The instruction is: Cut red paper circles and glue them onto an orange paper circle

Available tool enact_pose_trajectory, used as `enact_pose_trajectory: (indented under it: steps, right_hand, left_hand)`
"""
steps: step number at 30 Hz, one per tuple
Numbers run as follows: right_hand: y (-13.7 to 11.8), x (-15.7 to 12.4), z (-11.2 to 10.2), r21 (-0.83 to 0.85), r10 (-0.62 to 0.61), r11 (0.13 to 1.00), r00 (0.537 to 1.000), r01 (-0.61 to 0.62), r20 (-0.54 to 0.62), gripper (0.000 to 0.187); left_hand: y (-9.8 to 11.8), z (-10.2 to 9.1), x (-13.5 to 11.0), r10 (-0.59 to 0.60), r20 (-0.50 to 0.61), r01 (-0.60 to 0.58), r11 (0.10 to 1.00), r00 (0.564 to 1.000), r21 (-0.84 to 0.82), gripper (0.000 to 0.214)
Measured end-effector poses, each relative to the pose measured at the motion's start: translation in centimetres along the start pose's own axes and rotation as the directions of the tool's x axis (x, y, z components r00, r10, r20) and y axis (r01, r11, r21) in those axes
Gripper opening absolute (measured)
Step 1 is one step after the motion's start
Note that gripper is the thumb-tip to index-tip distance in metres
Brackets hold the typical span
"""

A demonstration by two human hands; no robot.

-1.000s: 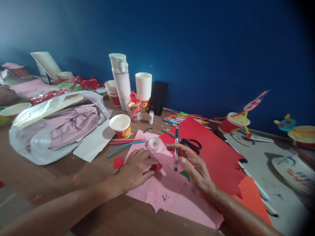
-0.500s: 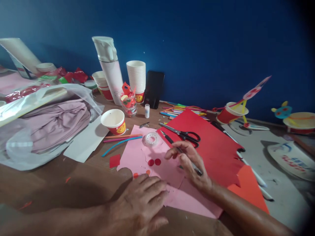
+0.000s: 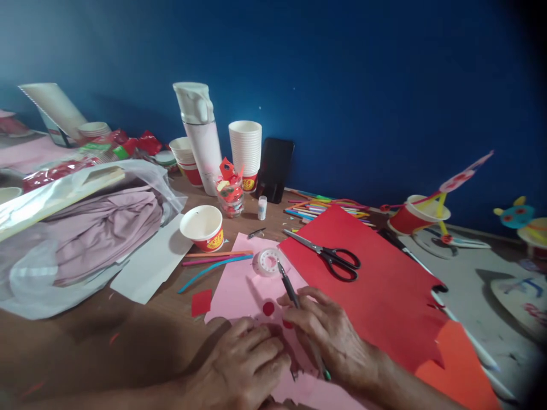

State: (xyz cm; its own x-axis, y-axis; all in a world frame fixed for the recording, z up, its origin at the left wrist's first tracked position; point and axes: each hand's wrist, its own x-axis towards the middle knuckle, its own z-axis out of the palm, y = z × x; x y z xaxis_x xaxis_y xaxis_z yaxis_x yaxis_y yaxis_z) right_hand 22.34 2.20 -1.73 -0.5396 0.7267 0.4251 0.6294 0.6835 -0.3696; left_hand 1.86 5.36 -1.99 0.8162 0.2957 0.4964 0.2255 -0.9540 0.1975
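A red sheet (image 3: 384, 296) lies to the right, overlapping a pink sheet (image 3: 235, 285). The left hand (image 3: 252, 364) rests over the pink sheet's near part, fingers loosely curled; whether it holds anything, I cannot tell. The right hand (image 3: 329, 330) grips a black pen (image 3: 288, 286) between thumb and fingers above the pink sheet. Scissors (image 3: 318, 249) on the red sheet point their blades far left. The pen's long axis slants likewise, its slim far end toward the tape roll (image 3: 261, 262). One red paper disc (image 3: 268, 308) lies left of the pen.
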Motion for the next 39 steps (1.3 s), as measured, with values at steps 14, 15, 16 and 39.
enact_pose_trajectory:
  steps: [14,15,16,39]
  right_hand:
    - [2.1,-0.1,-0.7,-0.252,0.166,0.949,0.981,-0.188,-0.104,0.037]
    - [2.6,-0.1,-0.9,-0.28,0.176,0.938,0.977,-0.203,-0.118,0.037]
    - [3.1,-0.1,-1.1,-0.298,0.177,0.932,0.977,-0.206,-0.12,0.037]
    - [3.3,-0.1,-2.4,-0.41,0.132,0.903,0.991,-0.125,-0.011,0.023]
  left_hand:
    - [0.4,-2.0,1.2,-0.049,0.073,0.052,0.998,0.996,-0.032,0.022]
    - [0.1,-1.7,1.1,-0.024,0.076,0.029,0.997,0.997,-0.072,0.021]
    - [-0.2,-1.3,0.9,0.012,0.072,-0.004,0.994,0.997,-0.111,0.019]
    - [-6.0,-7.4,0.5,-0.578,-0.041,0.574,0.794,0.815,0.2,0.024]
